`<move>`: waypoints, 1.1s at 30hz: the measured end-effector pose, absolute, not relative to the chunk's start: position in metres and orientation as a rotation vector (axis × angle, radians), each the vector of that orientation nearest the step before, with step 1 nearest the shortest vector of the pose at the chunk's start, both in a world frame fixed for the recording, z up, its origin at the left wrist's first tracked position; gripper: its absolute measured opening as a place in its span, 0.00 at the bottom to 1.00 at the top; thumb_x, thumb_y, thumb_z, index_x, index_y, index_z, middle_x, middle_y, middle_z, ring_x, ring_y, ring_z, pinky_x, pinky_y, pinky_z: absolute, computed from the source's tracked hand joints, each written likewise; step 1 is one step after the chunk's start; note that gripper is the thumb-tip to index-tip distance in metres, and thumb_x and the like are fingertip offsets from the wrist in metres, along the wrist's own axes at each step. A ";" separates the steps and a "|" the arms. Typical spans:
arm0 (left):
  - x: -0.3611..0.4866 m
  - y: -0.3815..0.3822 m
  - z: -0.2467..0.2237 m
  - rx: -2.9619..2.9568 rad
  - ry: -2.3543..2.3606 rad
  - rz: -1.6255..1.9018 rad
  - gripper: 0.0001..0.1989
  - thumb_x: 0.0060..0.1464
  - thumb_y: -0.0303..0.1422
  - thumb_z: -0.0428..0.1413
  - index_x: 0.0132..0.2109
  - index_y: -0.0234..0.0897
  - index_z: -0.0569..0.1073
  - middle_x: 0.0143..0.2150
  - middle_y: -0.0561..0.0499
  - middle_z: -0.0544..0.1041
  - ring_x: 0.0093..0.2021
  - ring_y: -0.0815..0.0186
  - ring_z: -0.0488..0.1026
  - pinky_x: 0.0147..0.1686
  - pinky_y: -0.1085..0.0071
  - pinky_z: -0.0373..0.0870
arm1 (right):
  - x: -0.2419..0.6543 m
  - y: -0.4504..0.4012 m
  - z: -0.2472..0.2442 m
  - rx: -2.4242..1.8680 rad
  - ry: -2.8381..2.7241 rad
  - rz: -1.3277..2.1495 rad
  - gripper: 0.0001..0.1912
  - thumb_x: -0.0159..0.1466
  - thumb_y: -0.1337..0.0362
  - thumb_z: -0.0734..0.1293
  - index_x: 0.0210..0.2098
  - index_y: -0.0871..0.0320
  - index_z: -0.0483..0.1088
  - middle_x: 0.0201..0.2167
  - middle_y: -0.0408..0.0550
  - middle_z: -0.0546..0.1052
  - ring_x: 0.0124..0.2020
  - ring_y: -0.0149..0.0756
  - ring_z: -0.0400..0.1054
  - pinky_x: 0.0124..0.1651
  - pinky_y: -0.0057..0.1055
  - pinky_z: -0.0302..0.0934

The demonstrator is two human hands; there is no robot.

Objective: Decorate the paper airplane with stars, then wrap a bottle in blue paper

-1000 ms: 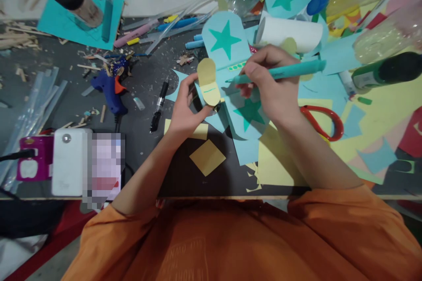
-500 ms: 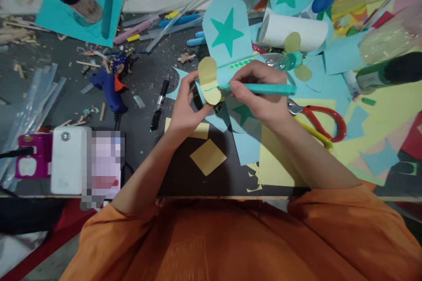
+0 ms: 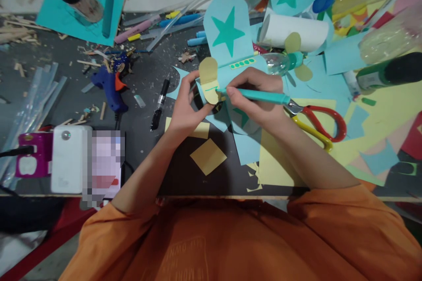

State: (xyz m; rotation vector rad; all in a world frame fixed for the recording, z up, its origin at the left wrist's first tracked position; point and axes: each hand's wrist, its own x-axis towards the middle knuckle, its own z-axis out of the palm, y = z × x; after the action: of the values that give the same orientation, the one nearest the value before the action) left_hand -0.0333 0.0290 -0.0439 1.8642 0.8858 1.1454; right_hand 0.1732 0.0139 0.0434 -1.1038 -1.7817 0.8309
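Observation:
My left hand is closed around the tail end of a model airplane, apparently a plastic bottle wrapped in light blue paper. Its upper wing carries a green star. A rounded yellow paper tail piece sits between my left thumb and fingers. My right hand pinches a teal marker, its tip on the lower half of that yellow piece, where a thin green zigzag line shows. At the bottle's capped neck are yellow propeller blades. The lower wing is partly hidden under my right hand.
Red-and-yellow-handled scissors lie by my right forearm on yellow paper. Left of my hands are a black marker and a blue glue gun. A white power bank stands near the front edge. A white paper roll lies behind.
The green line on the yellow tail piece has grown into a zigzag. My right hand has shifted slightly, and the marker's rear end has dipped toward me. My left hand stays in place.

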 end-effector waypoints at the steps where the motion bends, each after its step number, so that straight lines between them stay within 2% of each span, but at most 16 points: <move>1: -0.033 0.029 -0.044 1.863 0.882 1.143 0.35 0.59 0.52 0.59 0.66 0.52 0.54 0.66 0.46 0.64 0.68 0.50 0.64 0.68 0.49 0.64 | 0.173 0.014 0.044 -1.091 -1.800 0.817 0.11 0.65 0.57 0.70 0.28 0.51 0.71 0.24 0.43 0.77 0.25 0.33 0.69 0.31 0.35 0.65; 11: -0.034 0.031 -0.048 1.864 0.873 1.161 0.34 0.59 0.52 0.59 0.65 0.53 0.53 0.66 0.46 0.64 0.68 0.51 0.64 0.66 0.50 0.67 | 0.171 0.015 0.042 -1.020 -1.898 0.835 0.08 0.65 0.63 0.68 0.28 0.52 0.71 0.27 0.45 0.78 0.29 0.37 0.71 0.35 0.37 0.66; 19: -0.033 0.030 -0.048 1.837 0.865 1.158 0.34 0.59 0.51 0.60 0.65 0.54 0.54 0.66 0.47 0.64 0.69 0.51 0.63 0.67 0.51 0.66 | 0.168 0.016 0.039 -0.936 -1.921 0.804 0.08 0.64 0.66 0.69 0.28 0.52 0.71 0.25 0.44 0.78 0.27 0.35 0.71 0.31 0.35 0.65; 24: -0.032 0.029 -0.044 1.842 0.897 1.147 0.35 0.58 0.51 0.61 0.65 0.52 0.54 0.66 0.46 0.64 0.68 0.50 0.65 0.67 0.50 0.66 | 0.170 0.017 0.039 -0.985 -1.619 0.950 0.08 0.66 0.60 0.70 0.30 0.52 0.73 0.27 0.42 0.77 0.26 0.32 0.71 0.31 0.34 0.68; 30: -0.031 0.028 -0.039 1.869 0.919 1.143 0.34 0.59 0.50 0.60 0.65 0.51 0.55 0.64 0.46 0.66 0.67 0.52 0.66 0.65 0.52 0.69 | 0.171 0.020 0.045 -1.013 -1.611 0.944 0.04 0.62 0.58 0.74 0.34 0.50 0.78 0.33 0.43 0.81 0.32 0.34 0.76 0.35 0.33 0.72; 33: -0.030 0.028 -0.039 1.870 0.918 1.161 0.34 0.59 0.50 0.60 0.65 0.51 0.55 0.64 0.45 0.66 0.66 0.51 0.67 0.65 0.52 0.69 | 0.172 0.019 0.047 -1.076 -1.650 1.001 0.10 0.63 0.51 0.71 0.34 0.49 0.78 0.34 0.45 0.82 0.33 0.37 0.77 0.37 0.35 0.73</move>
State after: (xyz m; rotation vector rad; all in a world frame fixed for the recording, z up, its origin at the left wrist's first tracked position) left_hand -0.0305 0.0279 -0.0392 1.8703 0.9175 1.1615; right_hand 0.1723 0.0193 0.0467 -1.0765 -1.6501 1.0014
